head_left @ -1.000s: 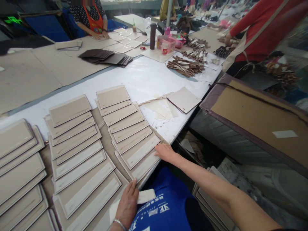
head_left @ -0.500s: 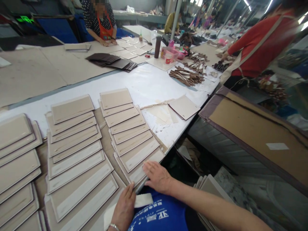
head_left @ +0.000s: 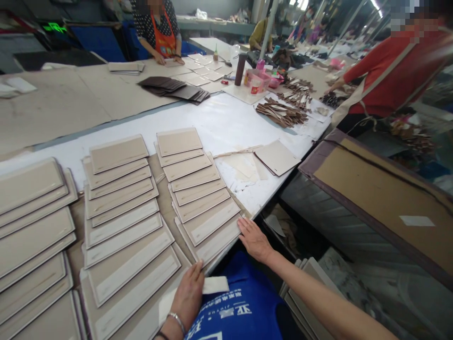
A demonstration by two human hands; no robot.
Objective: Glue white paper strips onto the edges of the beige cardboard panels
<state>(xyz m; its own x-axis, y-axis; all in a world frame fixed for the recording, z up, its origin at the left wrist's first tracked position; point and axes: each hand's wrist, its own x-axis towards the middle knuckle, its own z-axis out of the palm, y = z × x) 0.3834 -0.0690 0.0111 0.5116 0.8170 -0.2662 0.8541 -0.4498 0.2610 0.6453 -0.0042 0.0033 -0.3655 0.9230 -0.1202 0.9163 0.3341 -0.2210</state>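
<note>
Beige rectangular panels with dark edges lie overlapped in columns on the worktable. Along the near edge of the closest panel [head_left: 198, 245] in the middle column runs a white strip [head_left: 221, 240]. My right hand [head_left: 255, 240] rests on the right end of that strip, fingers stretched out and flat. At the panel's near left corner is my left hand [head_left: 188, 293], its fingers bent and fingertips at the edge. Loose white strips [head_left: 216, 284] stick out from both sides of the left hand, which appears closed on them; its palm is hidden.
Two loose panels [head_left: 276, 157] lie near the table's right edge. Brown strips [head_left: 282, 113], a dark bottle [head_left: 240, 69] and a pink basket [head_left: 256, 81] stand farther back. A large box [head_left: 382, 198] is at the right. Co-workers stand across the table and at the right.
My right hand has slid from the middle of the white strip to its right end, its fingers spreading flat. The left hand stays at the panel's corner. The view has shifted slightly.
</note>
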